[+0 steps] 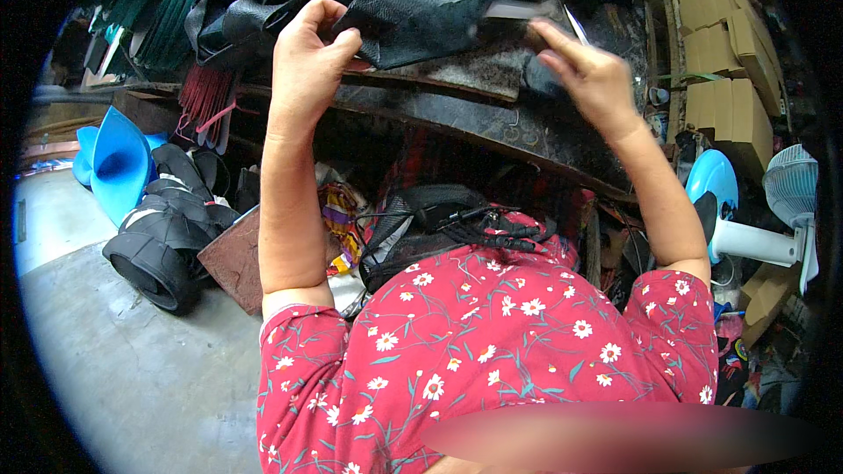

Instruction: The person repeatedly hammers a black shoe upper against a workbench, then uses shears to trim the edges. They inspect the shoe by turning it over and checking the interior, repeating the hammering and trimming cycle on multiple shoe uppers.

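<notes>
A black leather-like strip (pixel 421 22) with a grained surface stretches across the worktable at the top of the view. My left hand (pixel 309 57) pinches its left end between thumb and fingers. Near its other end is my right hand (pixel 590 79), smeared by motion, with fingers and thumb drawn together. A pale flat piece (pixel 518 10) shows by those fingertips, and a thin white sliver (pixel 577 26) stands just beyond them. What the right hand grips, if anything, is too blurred to make out. More black looped pieces (pixel 241 22) lie left of the strip.
The dark worktable edge (pixel 474 136) runs below my hands. Black curved pieces (pixel 162 246) are piled on the grey floor at left, beside blue moulded shapes (pixel 121 167). At right stand cardboard boxes (pixel 729 105) and a fan (pixel 790 184). Pinkish-red strands (pixel 206 105) hang at the table's left.
</notes>
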`<state>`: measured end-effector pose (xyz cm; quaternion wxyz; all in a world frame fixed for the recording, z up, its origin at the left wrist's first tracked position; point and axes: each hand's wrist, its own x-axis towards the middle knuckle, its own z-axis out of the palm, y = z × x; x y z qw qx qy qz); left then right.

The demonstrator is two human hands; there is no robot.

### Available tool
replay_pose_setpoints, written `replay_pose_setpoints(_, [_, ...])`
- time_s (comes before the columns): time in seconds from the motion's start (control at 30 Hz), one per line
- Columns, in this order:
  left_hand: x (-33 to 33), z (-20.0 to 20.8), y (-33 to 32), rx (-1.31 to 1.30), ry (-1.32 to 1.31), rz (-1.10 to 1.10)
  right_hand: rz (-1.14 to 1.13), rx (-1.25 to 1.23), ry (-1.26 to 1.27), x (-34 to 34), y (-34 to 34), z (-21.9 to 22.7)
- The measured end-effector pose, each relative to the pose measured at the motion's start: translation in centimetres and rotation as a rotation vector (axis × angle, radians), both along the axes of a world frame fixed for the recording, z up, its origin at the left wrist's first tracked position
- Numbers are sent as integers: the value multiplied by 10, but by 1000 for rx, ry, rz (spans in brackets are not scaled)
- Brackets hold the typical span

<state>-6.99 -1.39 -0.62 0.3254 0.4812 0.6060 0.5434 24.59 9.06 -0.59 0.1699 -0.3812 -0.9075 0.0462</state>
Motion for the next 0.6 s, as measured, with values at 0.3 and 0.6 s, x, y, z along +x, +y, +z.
replay_pose_setpoints(0.3, [11, 73, 30, 84, -231, -188, 52, 22, 61, 1, 4, -9])
replay_pose_setpoints(0.6, [76, -19, 8, 153, 664, -35, -96, -256, 226, -1, 8, -26])
